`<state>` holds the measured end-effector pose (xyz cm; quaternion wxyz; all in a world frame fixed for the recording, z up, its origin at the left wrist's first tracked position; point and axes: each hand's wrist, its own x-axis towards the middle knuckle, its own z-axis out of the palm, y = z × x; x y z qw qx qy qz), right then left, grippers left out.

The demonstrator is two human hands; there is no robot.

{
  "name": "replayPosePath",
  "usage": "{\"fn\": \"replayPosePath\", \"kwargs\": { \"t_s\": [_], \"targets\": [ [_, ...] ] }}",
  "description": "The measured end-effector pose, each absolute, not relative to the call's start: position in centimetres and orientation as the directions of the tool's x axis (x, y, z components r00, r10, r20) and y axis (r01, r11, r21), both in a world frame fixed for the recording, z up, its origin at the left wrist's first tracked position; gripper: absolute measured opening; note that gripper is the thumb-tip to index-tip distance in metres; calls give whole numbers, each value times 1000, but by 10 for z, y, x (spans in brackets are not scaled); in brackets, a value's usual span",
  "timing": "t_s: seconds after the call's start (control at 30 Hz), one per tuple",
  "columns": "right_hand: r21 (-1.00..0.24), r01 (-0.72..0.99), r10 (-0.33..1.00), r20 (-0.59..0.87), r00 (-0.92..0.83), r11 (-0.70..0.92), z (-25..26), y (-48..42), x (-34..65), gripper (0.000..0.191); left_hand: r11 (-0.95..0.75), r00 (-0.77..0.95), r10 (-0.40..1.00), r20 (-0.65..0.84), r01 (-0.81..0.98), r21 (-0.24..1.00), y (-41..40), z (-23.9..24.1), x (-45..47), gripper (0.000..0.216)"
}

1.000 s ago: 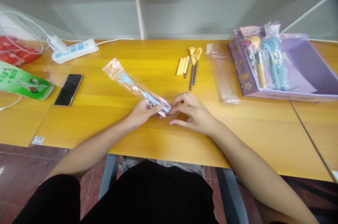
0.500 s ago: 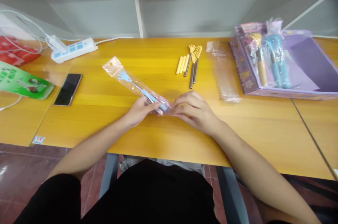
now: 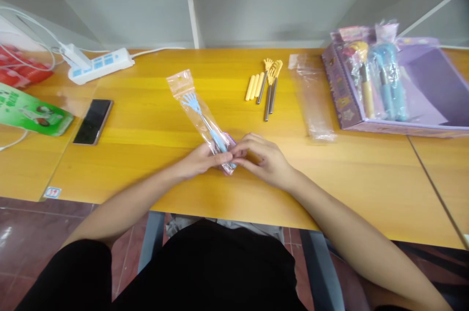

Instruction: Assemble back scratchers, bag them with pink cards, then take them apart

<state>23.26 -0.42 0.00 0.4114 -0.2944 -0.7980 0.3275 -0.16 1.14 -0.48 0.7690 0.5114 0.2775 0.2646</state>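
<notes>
A light blue back scratcher [image 3: 208, 122] with a hand-shaped head and metal shaft lies inside a clear plastic bag [image 3: 181, 85], tilted with its head to the upper left. My left hand [image 3: 201, 159] is closed around the handle end, thumb on top. My right hand [image 3: 264, 158] pinches the bag at its lower right side, fingertips meeting the left thumb. Something pink and purple shows behind the handle in the bag. Beyond my hands lie yellow scratcher heads on metal shafts [image 3: 270, 93] beside several loose yellow handles [image 3: 254, 87].
Flat clear bags [image 3: 315, 105] lie right of the yellow parts. A purple box [image 3: 421, 128] at the right holds bagged scratchers [image 3: 388, 88]. At the left are a phone [image 3: 93, 122], a power strip [image 3: 102, 65] and a green package [image 3: 34, 113]. Shelving [image 3: 191, 3] stands behind.
The bagged scratcher has turned more upright, its head moving to the right and its handle end lower. My right hand has come closer to the left and now meets its thumb.
</notes>
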Motion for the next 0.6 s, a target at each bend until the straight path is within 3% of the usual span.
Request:
{"fn": "replayPosePath", "kwargs": {
  "t_s": [0.2, 0.3, 0.43, 0.6],
  "targets": [
    [-861, 243, 855, 333, -396, 448, -6, -3, 233, 24, 250, 672, 726, -146, -61, 966, 12, -2, 0, 45],
    [-942, 215, 905, 158, -394, 258, -7, -2, 236, 33, 231, 691, 710, -135, -47, 972, 13, 0, -1, 38],
    [-994, 105, 866, -87, -492, -40, -5, -2, 237, 40, 200, 709, 695, -121, -30, 979, 14, 4, -2, 33],
    [-978, -4, 817, -172, -550, -208, -3, -1, 235, 45, 261, 695, 698, -174, -20, 965, 14, 5, -3, 35]
  ]
}}
